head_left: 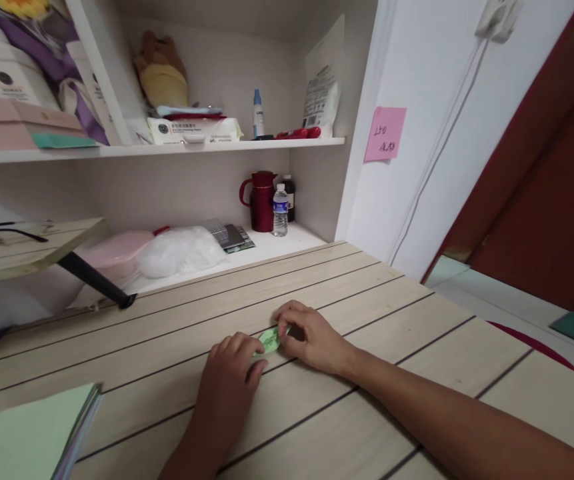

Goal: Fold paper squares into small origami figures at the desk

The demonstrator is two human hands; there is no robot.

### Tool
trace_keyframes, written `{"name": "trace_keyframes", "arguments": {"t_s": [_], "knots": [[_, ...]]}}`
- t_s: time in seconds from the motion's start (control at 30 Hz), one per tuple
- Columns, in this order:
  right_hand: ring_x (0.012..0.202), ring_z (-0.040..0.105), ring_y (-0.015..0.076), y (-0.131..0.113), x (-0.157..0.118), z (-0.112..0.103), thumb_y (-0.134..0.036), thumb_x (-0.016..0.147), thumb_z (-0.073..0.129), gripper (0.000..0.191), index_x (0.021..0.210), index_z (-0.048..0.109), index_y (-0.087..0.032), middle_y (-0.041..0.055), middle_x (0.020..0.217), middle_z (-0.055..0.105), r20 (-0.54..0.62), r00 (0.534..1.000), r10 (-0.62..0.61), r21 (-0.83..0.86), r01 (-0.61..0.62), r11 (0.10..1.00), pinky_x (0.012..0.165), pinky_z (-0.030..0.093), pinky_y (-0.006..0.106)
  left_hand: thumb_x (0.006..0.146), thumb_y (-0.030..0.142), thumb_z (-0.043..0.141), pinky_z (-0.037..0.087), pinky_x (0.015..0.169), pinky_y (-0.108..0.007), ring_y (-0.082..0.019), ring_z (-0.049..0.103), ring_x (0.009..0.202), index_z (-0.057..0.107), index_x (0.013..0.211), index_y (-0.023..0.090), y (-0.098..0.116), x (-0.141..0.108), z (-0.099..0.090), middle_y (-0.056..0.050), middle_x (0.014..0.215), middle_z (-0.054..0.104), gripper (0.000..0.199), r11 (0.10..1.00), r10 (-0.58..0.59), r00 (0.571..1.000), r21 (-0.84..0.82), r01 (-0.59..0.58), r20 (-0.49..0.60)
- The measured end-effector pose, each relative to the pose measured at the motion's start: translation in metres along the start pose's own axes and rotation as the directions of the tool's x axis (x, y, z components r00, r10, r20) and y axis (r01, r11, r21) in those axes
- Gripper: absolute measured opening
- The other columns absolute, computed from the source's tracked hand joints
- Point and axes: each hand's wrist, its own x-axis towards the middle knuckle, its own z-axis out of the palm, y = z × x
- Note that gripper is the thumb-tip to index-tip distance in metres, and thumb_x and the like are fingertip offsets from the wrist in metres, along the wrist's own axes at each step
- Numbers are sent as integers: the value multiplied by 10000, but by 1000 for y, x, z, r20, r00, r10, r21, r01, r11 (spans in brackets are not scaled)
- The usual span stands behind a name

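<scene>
"Where's the slip (269,340)?"
"On or just above the table (361,427), its long axis slanting rightward and away."
"Held how?"
"Right hand (317,339) pinches its far end; left hand (230,367) touches the near end, thumb and forefinger apart."

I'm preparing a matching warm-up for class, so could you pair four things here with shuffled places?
Things:
1. small light-green paper slip
2. square pink paper note
3. dark red jug with a handle
4. flat stack with a pale green top

Places:
A. left of a clear plastic bottle with a blue label
B. between the left hand and right hand
C. bottom left of the picture
D. on a white upright surface

Pairs: 1-B, 2-D, 3-A, 4-C
</scene>
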Motion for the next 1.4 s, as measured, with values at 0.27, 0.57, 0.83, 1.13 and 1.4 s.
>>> {"name": "trace_keyframes", "arguments": {"t_s": [0.27,0.57,0.83,1.13,1.4], "knots": [[909,588,191,3,0,2,-72,713,617,241,900,593,-222,18,967,635,-28,999,42,-75,-44,996,861,424,326,912,167,480,408,751,-338,-189,590,817,617,840,225,1,-2,1,-9,858,675,165,997,60,998,47,-60,-9],[1110,536,227,-1,-1,3,-88,741,632,271,955,658,-252,51,1167,547,-56,998,34,-63,-37,997,961,405,381,953,183,447,387,757,-344,-188,588,819,619,856,213,5,0,0,-8,856,670,199,984,116,993,135,-120,39],[1147,522,239,2,-2,10,-63,700,650,264,894,676,-239,53,1209,537,-16,1000,-23,-153,20,988,951,394,397,934,153,471,387,783,-350,-185,581,834,620,876,214,7,-1,-2,-7,878,669,172,985,124,991,119,-129,43],[1071,556,235,-2,-1,10,-169,763,718,107,840,676,-232,42,1141,636,6,996,-84,-222,83,971,915,355,410,961,196,428,409,777,-358,-192,589,826,607,860,216,5,0,-1,-8,867,676,207,989,118,992,85,-121,40],[958,579,205,-4,1,10,-154,822,693,105,738,680,-214,11,962,713,18,992,-122,-227,123,966,907,342,392,957,206,422,424,762,-362,-201,589,829,605,859,217,4,1,-1,-7,873,680,208,992,111,993,49,-113,49]]}}
